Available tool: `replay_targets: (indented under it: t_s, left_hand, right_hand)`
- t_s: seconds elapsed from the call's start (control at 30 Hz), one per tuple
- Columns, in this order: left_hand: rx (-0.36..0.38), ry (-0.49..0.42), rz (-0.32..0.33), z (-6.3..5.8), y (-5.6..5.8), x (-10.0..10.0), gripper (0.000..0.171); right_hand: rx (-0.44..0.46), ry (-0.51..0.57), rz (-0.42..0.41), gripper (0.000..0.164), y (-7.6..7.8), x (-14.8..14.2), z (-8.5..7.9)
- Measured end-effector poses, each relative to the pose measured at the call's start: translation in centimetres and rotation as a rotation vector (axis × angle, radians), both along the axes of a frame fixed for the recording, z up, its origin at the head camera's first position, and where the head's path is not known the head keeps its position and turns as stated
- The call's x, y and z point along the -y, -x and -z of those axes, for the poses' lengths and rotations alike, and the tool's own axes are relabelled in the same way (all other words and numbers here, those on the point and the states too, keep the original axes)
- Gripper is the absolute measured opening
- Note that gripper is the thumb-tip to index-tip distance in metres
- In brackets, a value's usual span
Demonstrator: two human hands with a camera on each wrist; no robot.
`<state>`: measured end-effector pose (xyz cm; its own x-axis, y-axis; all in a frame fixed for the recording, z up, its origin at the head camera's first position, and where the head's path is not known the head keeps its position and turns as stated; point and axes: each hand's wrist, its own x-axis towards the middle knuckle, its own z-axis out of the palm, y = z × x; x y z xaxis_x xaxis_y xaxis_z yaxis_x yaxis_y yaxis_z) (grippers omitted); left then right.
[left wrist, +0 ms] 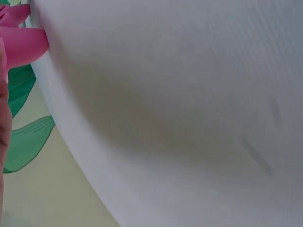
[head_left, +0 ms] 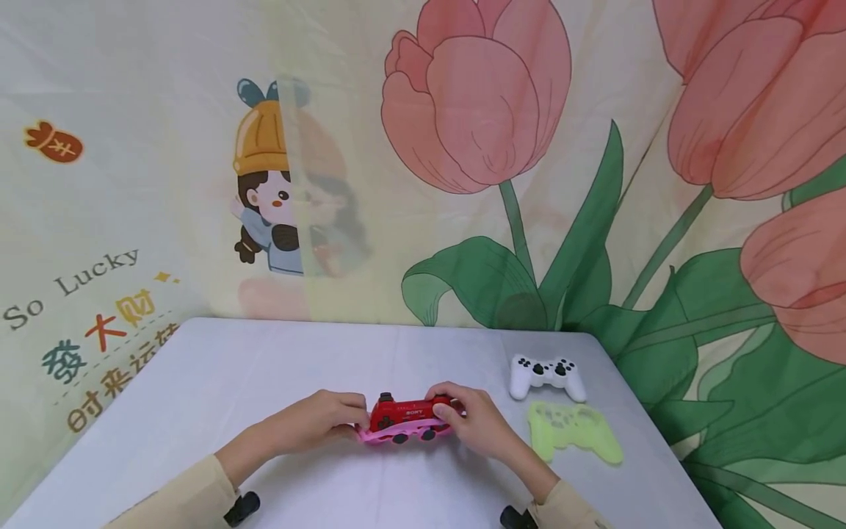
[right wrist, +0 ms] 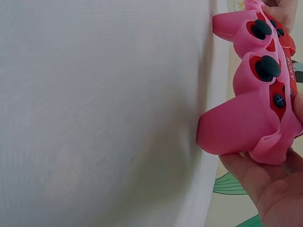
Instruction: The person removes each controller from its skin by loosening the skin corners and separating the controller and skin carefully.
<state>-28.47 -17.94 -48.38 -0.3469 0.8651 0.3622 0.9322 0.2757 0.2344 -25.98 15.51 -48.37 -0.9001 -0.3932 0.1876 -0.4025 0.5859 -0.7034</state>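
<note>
A red game controller point(head_left: 405, 410) with black thumbsticks is held up in front of me, between both hands. A pink silicone cover point(right wrist: 241, 124) wraps its grips and thumbstick side, while the red top stays bare, and the cover's edge looks bunched near the right hand. My left hand point(head_left: 316, 422) pinches the cover at the left end. At the other end, my right hand point(head_left: 481, 424) grips the controller and cover, its thumb on the red face. Only the pink grip ends and a sliver of the left hand show in the left wrist view.
On the right of the white-covered table point(head_left: 297, 360) lie a white game controller point(head_left: 547, 376) and, nearer to me, a pale green silicone cover point(head_left: 573, 432). Behind the table hangs a backdrop point(head_left: 357, 147) printed with tulips and a cartoon figure.
</note>
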Motion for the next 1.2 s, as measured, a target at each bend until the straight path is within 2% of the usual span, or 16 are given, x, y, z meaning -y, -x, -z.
replay_targets:
  t_s: [0.1,0.2,0.43,0.53,0.6,0.77,0.83,1.0,1.1,1.2]
  left_hand:
    - [-0.019,-0.011,-0.048,0.2,-0.1,-0.5,0.026]
    - [-0.001,-0.040,-0.105,0.5,-0.3,-0.8,0.026]
    - [0.130,-0.131,-0.269,1.2,-1.0,-1.3,0.027]
    - [0.150,-0.157,-0.318,1.4,-1.3,-1.4,0.028]
    - [0.183,-0.154,-0.344,1.3,-1.5,-1.5,0.028]
    - [0.330,-0.091,-0.427,0.9,-2.1,-2.1,0.038]
    - [0.357,-0.084,-0.447,0.8,-2.2,-2.5,0.044]
    - [0.361,-0.120,-0.454,0.9,-2.1,-3.3,0.050]
    - [0.355,-0.144,-0.471,1.2,-2.0,-3.6,0.051]
    - [0.372,-0.178,-0.484,1.3,-1.9,-3.8,0.051]
  right_hand:
    - [0.005,0.001,0.008,0.018,0.0,0.0,0.1]
    - [0.012,0.003,0.017,0.019,-0.1,0.1,0.3]
    - [0.039,0.021,0.049,0.022,0.0,0.4,0.7]
    - [0.041,0.029,0.051,0.024,0.0,0.6,0.8]
    - [0.049,0.035,0.055,0.027,-0.1,0.5,0.8]
    - [0.073,0.050,0.050,0.043,-0.3,-0.1,0.9]
    - [0.093,0.049,0.037,0.055,-0.4,-0.5,1.1]
    - [0.172,0.095,-0.013,0.077,-0.6,-1.4,1.8]
    - [0.196,0.133,-0.018,0.073,-0.7,-1.6,1.9]
    - [0.201,0.148,-0.002,0.061,-0.9,-1.8,1.9]
